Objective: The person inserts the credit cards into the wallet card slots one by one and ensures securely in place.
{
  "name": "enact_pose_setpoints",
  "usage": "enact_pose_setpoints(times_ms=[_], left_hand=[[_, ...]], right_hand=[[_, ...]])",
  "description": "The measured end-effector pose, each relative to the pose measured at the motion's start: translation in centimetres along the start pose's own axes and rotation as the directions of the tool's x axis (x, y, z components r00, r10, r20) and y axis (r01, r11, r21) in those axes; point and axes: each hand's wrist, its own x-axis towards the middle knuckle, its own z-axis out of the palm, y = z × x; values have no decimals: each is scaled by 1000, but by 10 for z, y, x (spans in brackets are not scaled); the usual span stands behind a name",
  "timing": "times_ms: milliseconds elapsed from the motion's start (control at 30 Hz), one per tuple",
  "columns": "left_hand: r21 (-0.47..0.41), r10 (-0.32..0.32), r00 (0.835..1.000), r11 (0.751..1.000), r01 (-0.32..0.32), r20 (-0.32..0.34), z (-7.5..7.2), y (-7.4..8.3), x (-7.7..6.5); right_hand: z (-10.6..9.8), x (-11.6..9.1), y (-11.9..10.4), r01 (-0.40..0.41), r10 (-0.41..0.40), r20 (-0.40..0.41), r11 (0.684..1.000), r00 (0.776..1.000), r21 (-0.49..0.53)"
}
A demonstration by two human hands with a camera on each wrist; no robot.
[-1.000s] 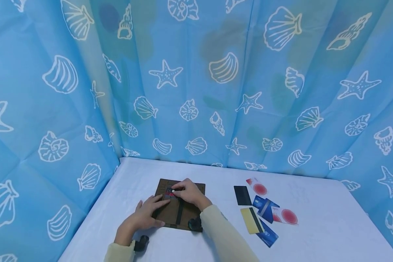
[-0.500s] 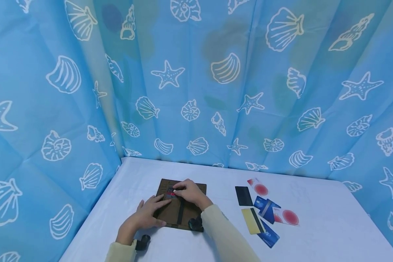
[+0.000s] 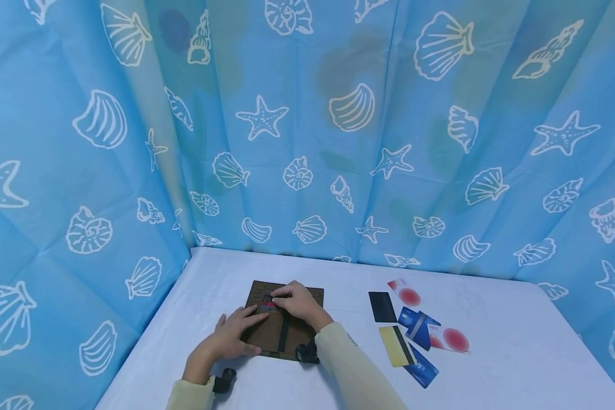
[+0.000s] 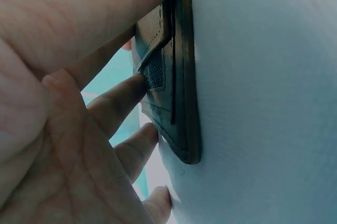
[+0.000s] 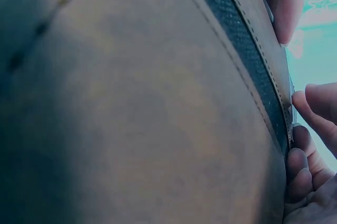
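Note:
An opened brown wallet [image 3: 271,337] lies flat on the white table, with a dark strap down its middle. My right hand [image 3: 301,304] reaches over its upper part, and its thumb and fingertips pinch a dark card with a red band [image 3: 268,303] at the left panel's slots. My left hand [image 3: 230,337] rests on the wallet's left side with its fingers spread fairly straight. In the left wrist view, fingertips touch the wallet [image 4: 181,129] near its stitched edge. Brown leather [image 5: 158,108] fills most of the right wrist view, with fingers at its right edge.
Right of the wallet lie a black card [image 3: 382,307], a yellow card [image 3: 396,346], several blue cards [image 3: 421,367] and red-and-white cards [image 3: 450,339], some overlapping. A blue shell-print curtain [image 3: 307,142] borders the white table [image 3: 512,341] at the back and left.
Both hands keep nearly the same place on the wallet. A pale spot at the right fingertips on the card is less visible now. The head view has shifted slightly.

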Motion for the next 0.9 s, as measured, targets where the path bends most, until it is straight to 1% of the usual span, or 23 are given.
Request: enact_pose_setpoints(times_ms=[133,367,667,900], left_hand=[[4,0,1000,1000,0,-5,1,0,0],[3,-1,1000,1000,1,-3,0,0,0],[-8,-4,1000,1000,4,1,0,0,-1],[0,-10,1000,1000,10,-11,1,1,0]], right_hand=[[-1,0,-1,-10,10,15,1000,1000,-3],[-3,-1,-2,-23,20,58,999,998,38],[-3,1,0,-40,36,89,998,995,45],[-3,0,-4,-60,55,89,997,994,49]])
